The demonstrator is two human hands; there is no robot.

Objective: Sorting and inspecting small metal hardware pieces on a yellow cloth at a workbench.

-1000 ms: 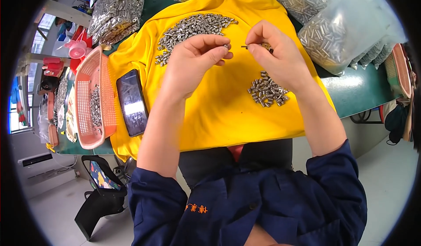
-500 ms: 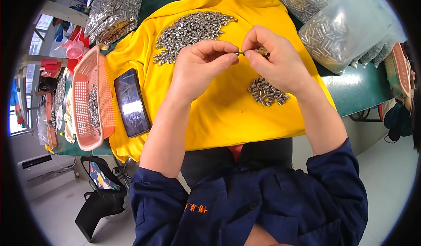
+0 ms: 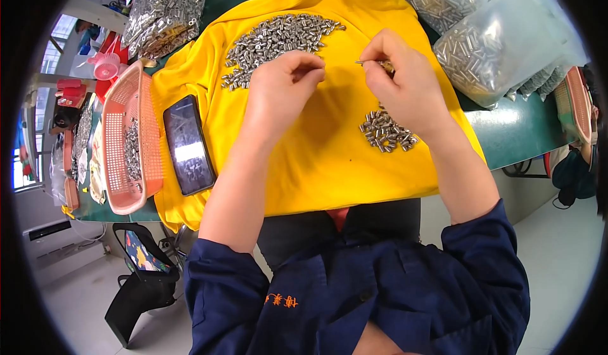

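Left of the thin tool (image 3: 387, 68) and a little farther from you than it, the large pile of metal pieces (image 3: 278, 38) spreads over the yellow cloth (image 3: 310, 177). Also left of the tool, your left hand (image 3: 288, 92) has thumb and fingers drawn close together; you cannot tell whether they pinch a piece. The tool's shaft points left, its long axis roughly crosswise, tip apart from those fingertips. Your right hand (image 3: 396, 73) grips the tool. Below the tool, nearer you, lies the small pile of metal pieces (image 3: 387, 133), closer to your right hand.
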